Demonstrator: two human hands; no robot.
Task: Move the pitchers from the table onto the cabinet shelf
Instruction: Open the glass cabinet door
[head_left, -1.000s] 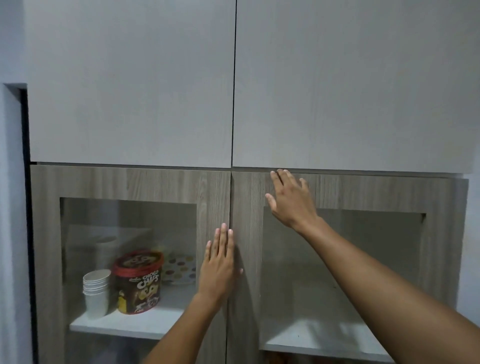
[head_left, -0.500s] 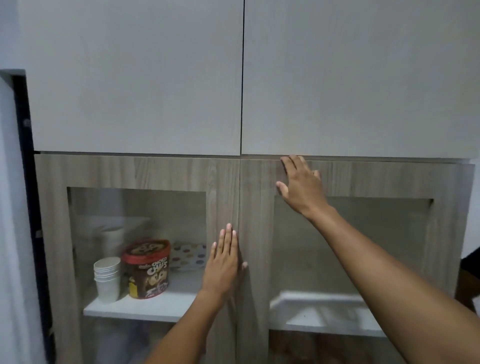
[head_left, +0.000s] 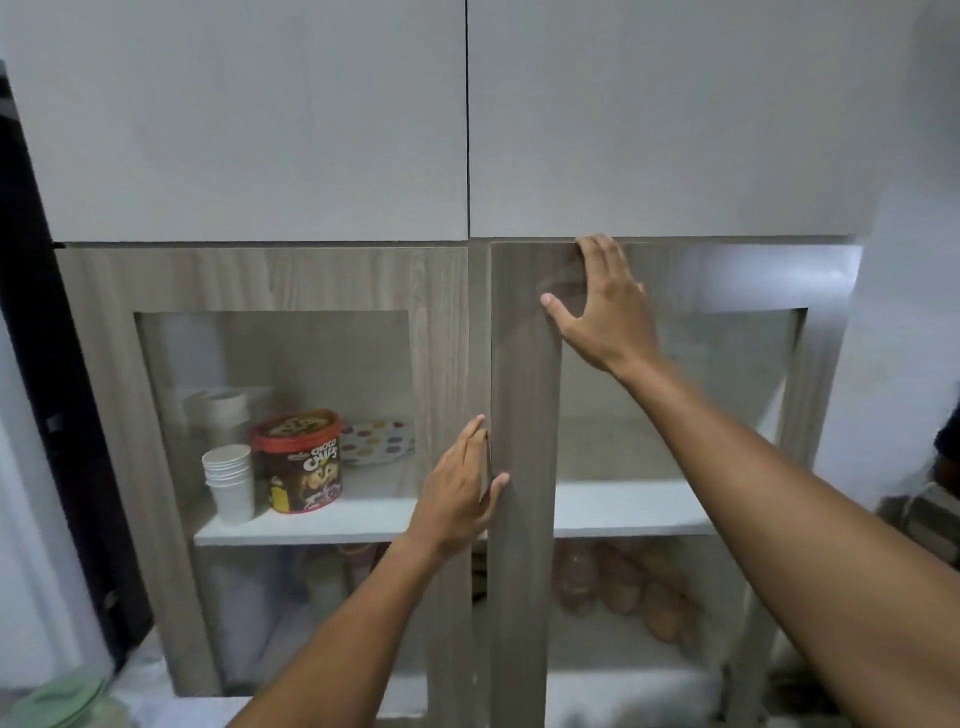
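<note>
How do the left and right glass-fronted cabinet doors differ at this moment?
The left door sits flush and shut; the right door is swung ajar. The left hand and right hand both grip the right door's edges, neither the left door. Both doors are wood-grain frames around glass.

"choco chips" on red tub (head_left: 300, 462)

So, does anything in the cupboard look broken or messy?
Nothing broken or spilled. Only the right door stands ajar, out of line with the left door, because the left hand and right hand hold its edges. Cups stand stacked neatly.
</note>
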